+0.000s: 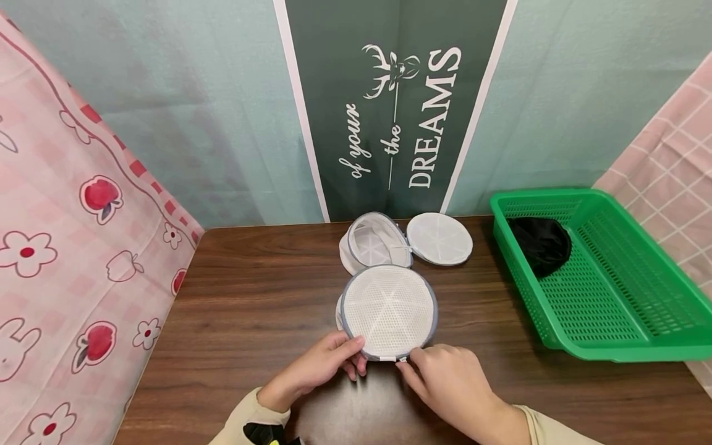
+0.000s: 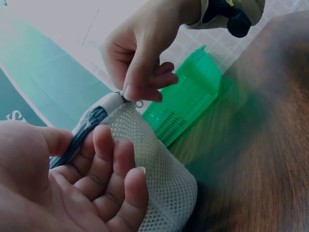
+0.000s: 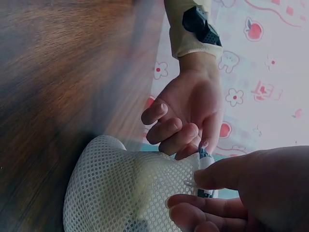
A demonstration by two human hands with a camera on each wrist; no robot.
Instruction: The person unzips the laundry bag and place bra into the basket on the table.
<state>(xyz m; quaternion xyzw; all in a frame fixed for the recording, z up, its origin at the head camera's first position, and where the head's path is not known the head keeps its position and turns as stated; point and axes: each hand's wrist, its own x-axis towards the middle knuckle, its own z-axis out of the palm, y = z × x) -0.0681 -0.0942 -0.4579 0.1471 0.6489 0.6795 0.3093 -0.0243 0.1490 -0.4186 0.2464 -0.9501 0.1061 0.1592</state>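
A round white mesh laundry bag with a grey zipped rim stands on the table in front of me, its lid lying over the top. My left hand pinches the rim at the near left between thumb and fingers. At the near right of the rim, my right hand pinches the zip edge beside a white tab. A small zip pull shows by the right fingertips in the left wrist view. Through the mesh side, something pale and a darker patch show faintly in the right wrist view; what they are I cannot tell.
Just behind stands a second mesh laundry bag, unzipped, its round lid folded out to the right. A green plastic basket at the right holds a black cloth item. Curtains hang behind the brown wooden table and at both sides.
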